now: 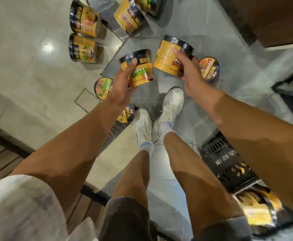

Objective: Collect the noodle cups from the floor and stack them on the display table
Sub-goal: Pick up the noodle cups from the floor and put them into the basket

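Observation:
My left hand (123, 84) grips a yellow noodle cup with a black lid (140, 66), held above the floor. My right hand (187, 70) grips a second yellow cup (168, 54) right beside it; the two cups almost touch. Several more cups lie on the tiled floor: two on their sides at the upper left (84, 19) (82, 48), two at the top centre (128, 15) (149, 4), one lid-up by my right hand (209, 68), and two near my left wrist (103, 87) (124, 115). The display table is not in view.
My two feet in white sneakers (159, 119) stand on the grey floor tiles among the cups. A black plastic crate (229, 164) with yellow packs sits at the lower right. Dark wooden furniture (273, 20) fills the upper right, and wooden boards run along the lower left.

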Available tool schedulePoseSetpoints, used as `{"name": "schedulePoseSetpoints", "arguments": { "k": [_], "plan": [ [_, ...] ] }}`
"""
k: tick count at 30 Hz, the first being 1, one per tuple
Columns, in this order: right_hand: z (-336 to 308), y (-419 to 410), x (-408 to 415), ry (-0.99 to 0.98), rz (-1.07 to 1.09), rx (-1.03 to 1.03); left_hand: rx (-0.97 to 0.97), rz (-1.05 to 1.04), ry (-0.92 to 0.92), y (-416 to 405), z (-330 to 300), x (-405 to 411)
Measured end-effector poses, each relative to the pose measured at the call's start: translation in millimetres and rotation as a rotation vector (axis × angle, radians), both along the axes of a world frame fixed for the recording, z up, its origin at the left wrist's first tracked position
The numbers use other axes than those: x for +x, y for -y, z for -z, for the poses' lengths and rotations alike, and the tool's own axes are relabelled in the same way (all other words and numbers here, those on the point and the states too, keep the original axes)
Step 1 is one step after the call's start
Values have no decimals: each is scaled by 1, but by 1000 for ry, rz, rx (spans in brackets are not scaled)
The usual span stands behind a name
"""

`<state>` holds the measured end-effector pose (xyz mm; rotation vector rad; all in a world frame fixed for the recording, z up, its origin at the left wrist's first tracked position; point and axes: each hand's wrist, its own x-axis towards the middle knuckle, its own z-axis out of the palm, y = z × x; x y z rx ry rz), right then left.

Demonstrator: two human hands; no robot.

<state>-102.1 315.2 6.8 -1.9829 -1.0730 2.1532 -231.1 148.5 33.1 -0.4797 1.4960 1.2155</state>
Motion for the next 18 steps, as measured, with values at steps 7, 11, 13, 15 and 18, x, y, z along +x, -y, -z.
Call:
{"name": "schedulePoseSetpoints", "arguments": {
  "k": [7, 11, 13, 15, 18],
  "plan": [
    [-134, 51, 79, -70, 294, -64, -19, 224, -39, 14, -120, 46],
    [-188, 84, 119, -149, 436, -68, -3, 339, -40, 24, -168, 70],
    [-212, 103, 142, -174, 494, -64, 15, 406, -54, 24, -189, 84],
    [-231, 120, 164, -170, 532, -67, 22, 471, -70, 25, -205, 103],
    [-250, 137, 201, -171, 607, -35, 81, 576, -43, 29, -226, 138]
  ]
}}
